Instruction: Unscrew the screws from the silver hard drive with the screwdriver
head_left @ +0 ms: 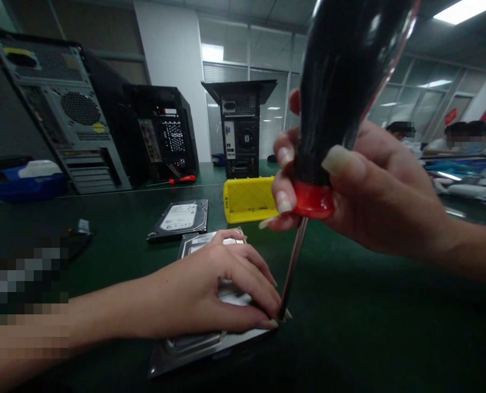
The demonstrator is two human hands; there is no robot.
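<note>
Under left hand (220,286), drive (197,346), in right hand (384,196), screwdriver (328,114)

The screwdriver (336,109) is black-handled with a red collar, the nearer hard drive (193,346) silvery, the tray (245,191) yellow with faint diagonal lines, the tabletop (390,316) dark green.

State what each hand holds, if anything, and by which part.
The right hand holds the screwdriver by the handle's lower end. The left hand rests on the nearer hard drive; whether its fingers also pinch the screwdriver's shaft cannot be told.
</note>
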